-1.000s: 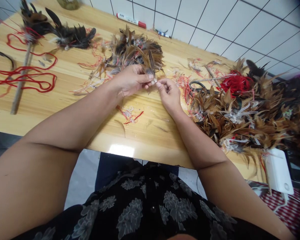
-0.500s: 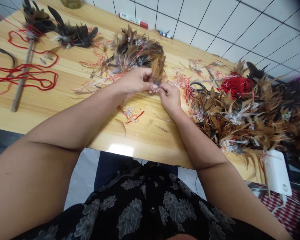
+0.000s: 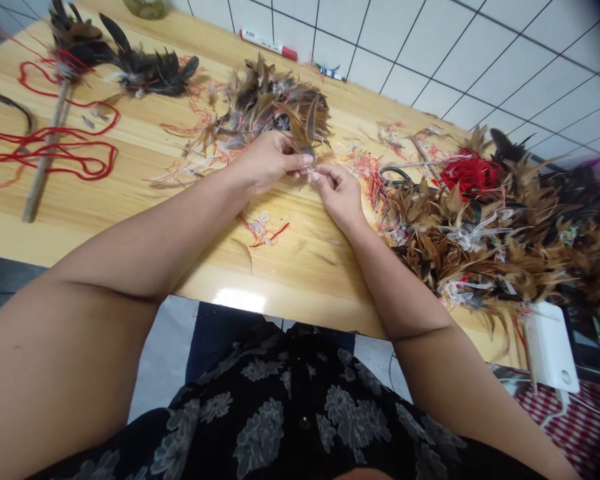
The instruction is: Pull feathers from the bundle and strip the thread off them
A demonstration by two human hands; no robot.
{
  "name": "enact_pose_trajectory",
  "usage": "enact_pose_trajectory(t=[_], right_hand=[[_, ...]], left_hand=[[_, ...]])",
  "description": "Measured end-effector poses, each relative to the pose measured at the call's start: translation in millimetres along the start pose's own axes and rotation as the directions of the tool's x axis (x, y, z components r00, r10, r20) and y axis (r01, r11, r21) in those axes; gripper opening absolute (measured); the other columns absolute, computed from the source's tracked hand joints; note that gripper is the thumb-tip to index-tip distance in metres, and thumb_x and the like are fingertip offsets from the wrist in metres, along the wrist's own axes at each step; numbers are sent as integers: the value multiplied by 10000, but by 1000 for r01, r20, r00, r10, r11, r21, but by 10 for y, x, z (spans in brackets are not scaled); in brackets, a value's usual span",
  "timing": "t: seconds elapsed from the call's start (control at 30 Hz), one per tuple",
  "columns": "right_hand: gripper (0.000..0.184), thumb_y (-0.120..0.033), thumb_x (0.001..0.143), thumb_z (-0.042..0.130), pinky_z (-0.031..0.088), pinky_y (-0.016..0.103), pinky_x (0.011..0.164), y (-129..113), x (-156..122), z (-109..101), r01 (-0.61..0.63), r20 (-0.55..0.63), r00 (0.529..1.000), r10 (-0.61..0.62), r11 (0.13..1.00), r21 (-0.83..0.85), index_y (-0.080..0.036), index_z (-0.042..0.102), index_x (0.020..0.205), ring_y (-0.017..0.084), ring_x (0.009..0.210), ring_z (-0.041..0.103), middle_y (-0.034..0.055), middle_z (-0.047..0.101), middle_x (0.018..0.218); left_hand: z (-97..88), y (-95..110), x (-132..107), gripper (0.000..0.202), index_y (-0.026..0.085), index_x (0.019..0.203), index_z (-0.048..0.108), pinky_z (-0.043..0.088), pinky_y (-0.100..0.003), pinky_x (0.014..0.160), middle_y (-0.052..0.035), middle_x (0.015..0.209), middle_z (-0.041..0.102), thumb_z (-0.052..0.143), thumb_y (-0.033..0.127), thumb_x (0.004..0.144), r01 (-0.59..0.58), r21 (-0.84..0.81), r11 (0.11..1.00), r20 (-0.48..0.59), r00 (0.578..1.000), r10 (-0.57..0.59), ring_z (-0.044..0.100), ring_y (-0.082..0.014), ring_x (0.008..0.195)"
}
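Held feathers (image 3: 304,139) partly hidden by left grip (image 3: 276,160); container (image 3: 147,7) cut off by top edge.

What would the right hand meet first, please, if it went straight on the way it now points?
The right hand would most likely meet the left hand, which pinches a small feather bunch; the depth between them is unclear.

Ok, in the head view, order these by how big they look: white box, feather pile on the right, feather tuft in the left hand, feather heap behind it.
1. Feather pile
2. Feather heap
3. White box
4. Feather tuft, held by the left hand (outline unclear)
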State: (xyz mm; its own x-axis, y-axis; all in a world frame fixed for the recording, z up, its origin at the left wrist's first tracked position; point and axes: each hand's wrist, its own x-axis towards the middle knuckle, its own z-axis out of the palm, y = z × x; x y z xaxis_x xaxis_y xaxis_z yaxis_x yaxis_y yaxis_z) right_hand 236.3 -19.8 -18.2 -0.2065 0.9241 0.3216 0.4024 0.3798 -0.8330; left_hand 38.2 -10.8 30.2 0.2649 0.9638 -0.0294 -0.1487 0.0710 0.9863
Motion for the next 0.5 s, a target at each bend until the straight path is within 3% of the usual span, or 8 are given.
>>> enact_pose_trajectory(t=[0.1,0.27,0.4,0.5], right_hand=[[624,-847,963,784,566,358,900,-57,-4,-14,-55,19,998,54,998,41,-223,807,965,203,902,627,38,723,889],[620,-833,932,829,529,338,848,-90,16,-21,-84,61,995,81,995,58,-224,764,835,183,841,588,5,629,778],[654,-848,921,828,550,344,870,-115,34,-8,-101,46,994,96,988,118,-224,701,774,191,875,627,10,646,784],[667,-870,949,781,518,310,760,-140,30,-16,-166,25,986,164,966,199,-237,659,775,171,784,583,-10,579,716]], left_hand=[[29,-5,10,319,170,815,703,426,-300,706,10,742,738,852,-39,1004,21,14,1000,-15,1000,-21,562,-121,689],[82,-54,4,311,159,812,742,427,-275,689,14,755,733,805,-111,953,-6,8,1000,9,1000,6,561,-107,671],[97,-1,-31,333,137,752,726,407,-246,640,-7,716,708,805,-79,992,69,-45,997,83,994,-65,580,-93,635],[86,45,-42,288,132,792,741,459,-237,657,-28,776,743,884,-46,968,78,-80,994,105,992,-69,642,-104,656]])
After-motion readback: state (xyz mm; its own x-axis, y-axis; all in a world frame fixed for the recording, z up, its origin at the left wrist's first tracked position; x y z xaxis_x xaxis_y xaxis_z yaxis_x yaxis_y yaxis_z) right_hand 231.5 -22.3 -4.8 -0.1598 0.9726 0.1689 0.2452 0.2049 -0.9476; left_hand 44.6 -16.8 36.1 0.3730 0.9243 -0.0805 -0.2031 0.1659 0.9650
